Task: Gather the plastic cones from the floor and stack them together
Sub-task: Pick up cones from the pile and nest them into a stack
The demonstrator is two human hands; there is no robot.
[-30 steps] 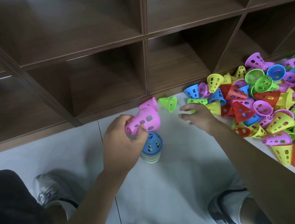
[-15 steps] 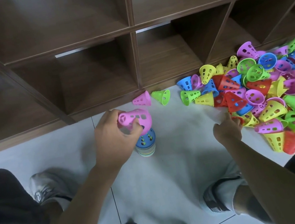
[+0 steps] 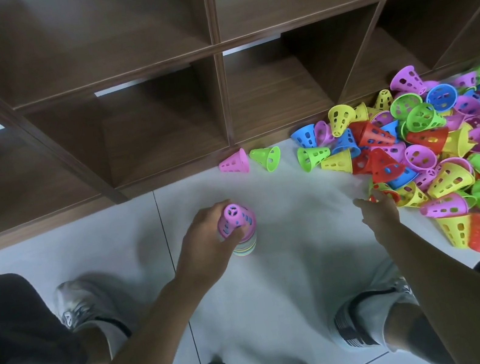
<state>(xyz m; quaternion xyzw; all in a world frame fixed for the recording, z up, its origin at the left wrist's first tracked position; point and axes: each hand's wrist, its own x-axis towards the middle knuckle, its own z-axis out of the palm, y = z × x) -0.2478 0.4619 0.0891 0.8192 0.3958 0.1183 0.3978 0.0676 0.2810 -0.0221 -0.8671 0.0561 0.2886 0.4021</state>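
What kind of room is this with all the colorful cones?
Probably a playroom or classroom storage corner, though I can't be sure. Empty wooden cubby shelves stand along a pale tiled floor, and a big pile of holey plastic cones lies beside them.

We record a dark brown wooden shelf unit (image 3: pixel 216 57) across the upper half of the frame, divided into open cubbies by upright and horizontal boards. Below it we note a pale tiled floor (image 3: pixel 282 286) with a grout line running down the centre-left. We observe a grey shoe (image 3: pixel 81 309) at lower left and another grey shoe (image 3: pixel 369 322) at lower right, both on the floor.
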